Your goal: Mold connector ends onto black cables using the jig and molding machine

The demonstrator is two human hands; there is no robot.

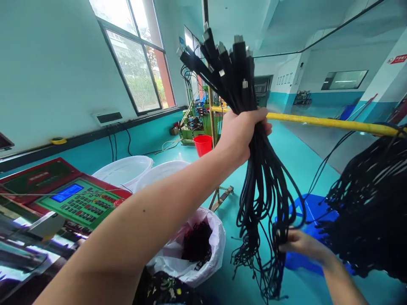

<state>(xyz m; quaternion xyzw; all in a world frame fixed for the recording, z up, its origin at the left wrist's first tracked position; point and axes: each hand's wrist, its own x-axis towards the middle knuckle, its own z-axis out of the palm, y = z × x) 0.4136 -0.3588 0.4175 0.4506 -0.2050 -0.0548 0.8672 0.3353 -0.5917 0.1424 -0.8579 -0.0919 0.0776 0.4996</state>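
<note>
A thick bunch of black cables (265, 165) hangs upright in front of me, its metal-tipped connectors fanned out at the top. My left hand (241, 127) is wrapped round the bunch just below the connectors. Lower down, my right hand (297, 242) has its fingers closed on some of the hanging strands, near where the cables loop and their thin ends dangle. Part of its grip is hidden by the cables.
A yellow rail (318, 121) crosses behind, with a large mass of black cables (375, 203) hanging at right over a blue bin (305, 262). Below stands a white-lined container (218, 241) with dark contents. A red-and-green control panel (85, 203) is at left; a red bucket (202, 145) stands farther back.
</note>
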